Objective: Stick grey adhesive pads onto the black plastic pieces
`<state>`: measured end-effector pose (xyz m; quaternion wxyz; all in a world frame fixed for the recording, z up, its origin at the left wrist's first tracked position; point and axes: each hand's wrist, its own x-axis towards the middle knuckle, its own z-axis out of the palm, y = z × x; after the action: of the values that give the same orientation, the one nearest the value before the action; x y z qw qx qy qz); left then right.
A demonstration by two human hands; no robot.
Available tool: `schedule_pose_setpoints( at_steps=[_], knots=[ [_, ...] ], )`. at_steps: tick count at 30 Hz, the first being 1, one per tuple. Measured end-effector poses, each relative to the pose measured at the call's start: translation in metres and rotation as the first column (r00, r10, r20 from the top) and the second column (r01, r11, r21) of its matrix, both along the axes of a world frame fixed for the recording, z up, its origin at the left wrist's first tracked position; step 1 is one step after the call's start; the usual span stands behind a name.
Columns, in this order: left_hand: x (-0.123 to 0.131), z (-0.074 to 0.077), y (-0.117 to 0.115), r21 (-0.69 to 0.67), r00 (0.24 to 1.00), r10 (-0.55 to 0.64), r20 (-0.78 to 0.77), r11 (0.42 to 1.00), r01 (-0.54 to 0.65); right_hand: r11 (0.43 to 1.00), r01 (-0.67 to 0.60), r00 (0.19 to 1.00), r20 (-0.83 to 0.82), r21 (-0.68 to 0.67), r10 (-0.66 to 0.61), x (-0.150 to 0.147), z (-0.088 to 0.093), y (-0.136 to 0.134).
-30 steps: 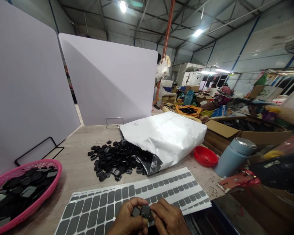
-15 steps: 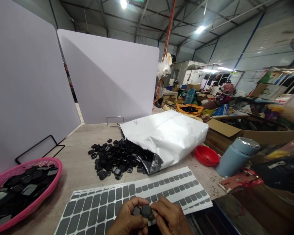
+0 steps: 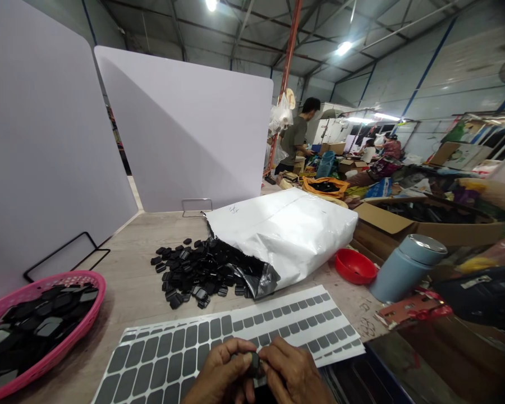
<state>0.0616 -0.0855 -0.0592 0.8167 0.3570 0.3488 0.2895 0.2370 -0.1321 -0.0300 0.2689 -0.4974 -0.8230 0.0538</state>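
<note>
Between my two hands, low in the head view, is a small black plastic piece (image 3: 253, 365). My left hand (image 3: 223, 370) pinches it, the thumb lying across its face. The fingers of my right hand (image 3: 292, 370) are closed at its right edge; whether they grip the piece or something small beside it, I cannot make out. Under both hands lie white sheets of grey rounded stickers (image 3: 168, 359). Beyond them, a heap of similar black pieces (image 3: 193, 272) spills from the torn mouth of a white plastic bag (image 3: 286, 235).
At left stands a pink basket (image 3: 96, 303) of black pieces. A red bowl (image 3: 356, 266) and a blue flask (image 3: 408, 269) are at right, near an open cardboard box (image 3: 454, 233). Pale panels (image 3: 193, 129) wall the back and left. A person (image 3: 297, 134) stands in the background.
My left thumb has moved right onto the face of the black piece, which now shows less. A person has come into view behind the panel. My right hand has barely moved.
</note>
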Motion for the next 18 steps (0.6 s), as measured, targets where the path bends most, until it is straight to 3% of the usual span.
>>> schedule_pose_setpoints(
  at_steps=[11,18],
  knots=[
    [0.004,0.008,-0.001,0.040,0.990,0.016,-0.143,0.999,-0.010,0.999,0.034,0.997,0.064,-0.006,-0.033,-0.002,0.003,-0.002],
    [0.004,0.018,0.003,0.132,0.958,0.135,-0.253,0.986,-0.104,0.994,0.101,0.991,0.094,-0.039,-0.097,-0.003,-0.002,-0.002]
  ],
)
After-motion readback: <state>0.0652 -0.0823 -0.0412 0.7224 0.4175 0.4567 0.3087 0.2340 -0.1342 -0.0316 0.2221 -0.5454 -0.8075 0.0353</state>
